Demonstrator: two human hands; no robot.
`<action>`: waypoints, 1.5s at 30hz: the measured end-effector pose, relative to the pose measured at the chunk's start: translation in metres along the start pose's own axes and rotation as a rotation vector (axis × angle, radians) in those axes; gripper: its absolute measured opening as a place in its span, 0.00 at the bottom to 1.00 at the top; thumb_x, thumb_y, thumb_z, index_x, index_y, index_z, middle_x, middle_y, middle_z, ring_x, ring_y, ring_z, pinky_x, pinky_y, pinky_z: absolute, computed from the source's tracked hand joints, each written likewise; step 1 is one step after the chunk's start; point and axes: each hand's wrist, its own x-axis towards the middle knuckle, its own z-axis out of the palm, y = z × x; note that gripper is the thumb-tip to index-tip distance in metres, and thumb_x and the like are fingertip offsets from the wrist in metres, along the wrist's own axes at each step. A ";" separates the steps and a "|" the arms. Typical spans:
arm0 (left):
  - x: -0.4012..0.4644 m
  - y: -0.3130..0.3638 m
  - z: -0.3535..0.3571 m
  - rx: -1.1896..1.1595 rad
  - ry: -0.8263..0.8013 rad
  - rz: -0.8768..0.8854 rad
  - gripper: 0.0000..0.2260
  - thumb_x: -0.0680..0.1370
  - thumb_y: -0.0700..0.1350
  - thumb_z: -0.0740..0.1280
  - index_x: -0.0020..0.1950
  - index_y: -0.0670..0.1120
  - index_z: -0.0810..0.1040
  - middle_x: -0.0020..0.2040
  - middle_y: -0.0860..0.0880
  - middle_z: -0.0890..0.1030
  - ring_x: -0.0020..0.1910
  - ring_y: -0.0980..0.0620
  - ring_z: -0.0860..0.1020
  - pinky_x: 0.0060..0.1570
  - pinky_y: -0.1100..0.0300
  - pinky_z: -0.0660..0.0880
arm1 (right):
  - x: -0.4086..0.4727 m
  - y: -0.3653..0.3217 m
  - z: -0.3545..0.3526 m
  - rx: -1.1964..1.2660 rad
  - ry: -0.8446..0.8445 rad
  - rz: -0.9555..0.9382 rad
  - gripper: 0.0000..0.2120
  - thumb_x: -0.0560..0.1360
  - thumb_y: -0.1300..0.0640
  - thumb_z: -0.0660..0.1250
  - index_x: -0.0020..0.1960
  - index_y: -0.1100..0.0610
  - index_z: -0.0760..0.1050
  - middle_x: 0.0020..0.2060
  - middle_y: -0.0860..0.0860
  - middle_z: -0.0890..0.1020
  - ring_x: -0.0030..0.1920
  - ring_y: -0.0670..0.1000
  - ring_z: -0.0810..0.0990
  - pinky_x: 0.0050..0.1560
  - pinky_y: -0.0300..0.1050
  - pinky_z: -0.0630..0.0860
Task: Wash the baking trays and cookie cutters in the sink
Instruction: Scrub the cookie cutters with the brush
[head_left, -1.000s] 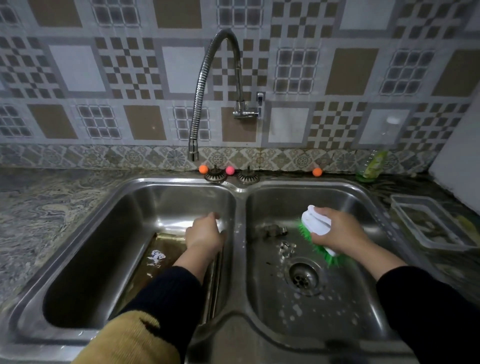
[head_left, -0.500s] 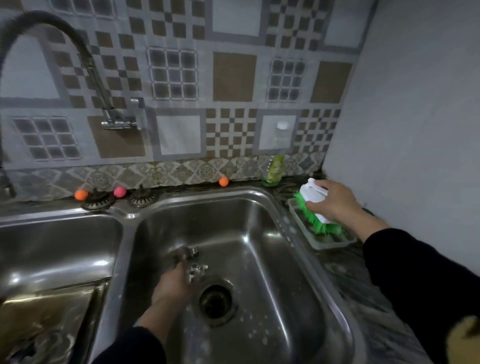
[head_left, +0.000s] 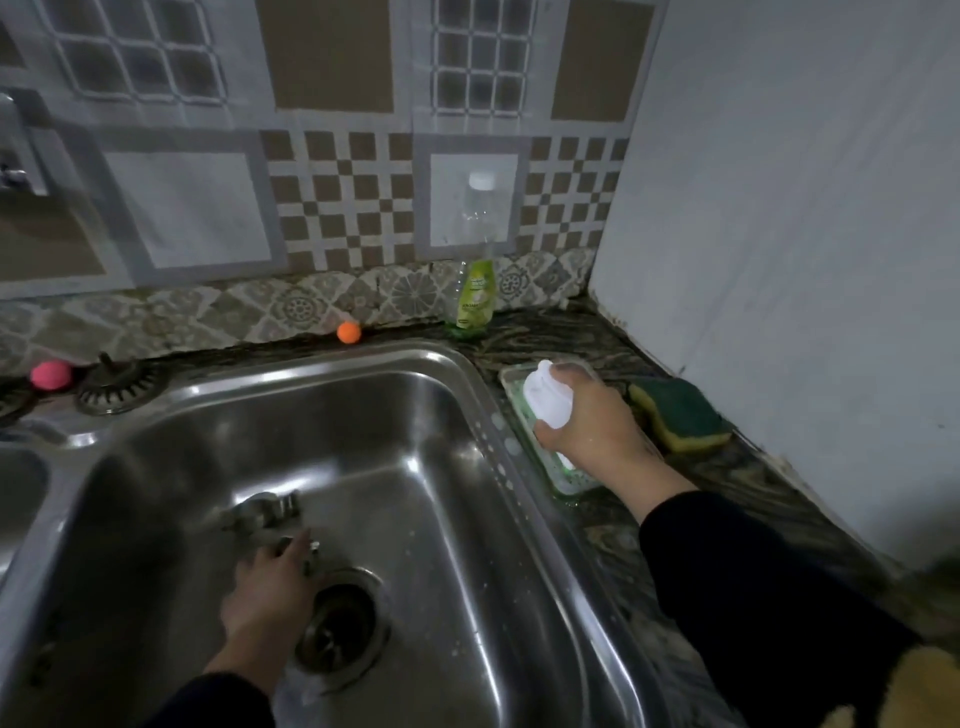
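The scene was dim and greyish, the light soft and seeming to come from above, and it laid pale glare streaks on the sink (head_left: 467, 415) walls while the drain (head_left: 337, 623) sat in deep shadow. Motion blur softened the whole view, worst at the tap (head_left: 15, 150) on the left edge and over the left hand (head_left: 265, 597) and the cutters (head_left: 265, 512) beside it. The wide lens bent the tiles (head_left: 343, 197) and the wall (head_left: 805, 234) outward toward the edges, and the dark sleeve (head_left: 753, 597) showed almost no detail.
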 end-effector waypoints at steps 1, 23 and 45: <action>-0.001 0.003 0.001 0.032 0.016 -0.004 0.24 0.79 0.57 0.61 0.74 0.63 0.59 0.72 0.49 0.65 0.68 0.43 0.66 0.60 0.51 0.70 | 0.000 0.000 0.000 -0.008 0.003 -0.005 0.34 0.70 0.50 0.72 0.73 0.53 0.64 0.67 0.53 0.74 0.65 0.56 0.73 0.61 0.50 0.73; -0.060 0.054 -0.082 -0.637 0.216 0.274 0.21 0.70 0.38 0.75 0.59 0.40 0.73 0.38 0.51 0.78 0.32 0.59 0.73 0.33 0.77 0.65 | -0.049 -0.079 -0.032 0.158 -0.038 -0.194 0.34 0.68 0.52 0.74 0.72 0.48 0.67 0.65 0.49 0.76 0.63 0.50 0.74 0.53 0.38 0.68; -0.116 -0.029 -0.105 -0.731 0.233 0.291 0.16 0.70 0.40 0.75 0.56 0.49 0.79 0.43 0.54 0.80 0.40 0.56 0.79 0.39 0.70 0.71 | -0.143 -0.161 0.067 0.457 -0.340 -0.148 0.31 0.68 0.53 0.74 0.70 0.45 0.69 0.61 0.43 0.75 0.53 0.46 0.78 0.40 0.37 0.77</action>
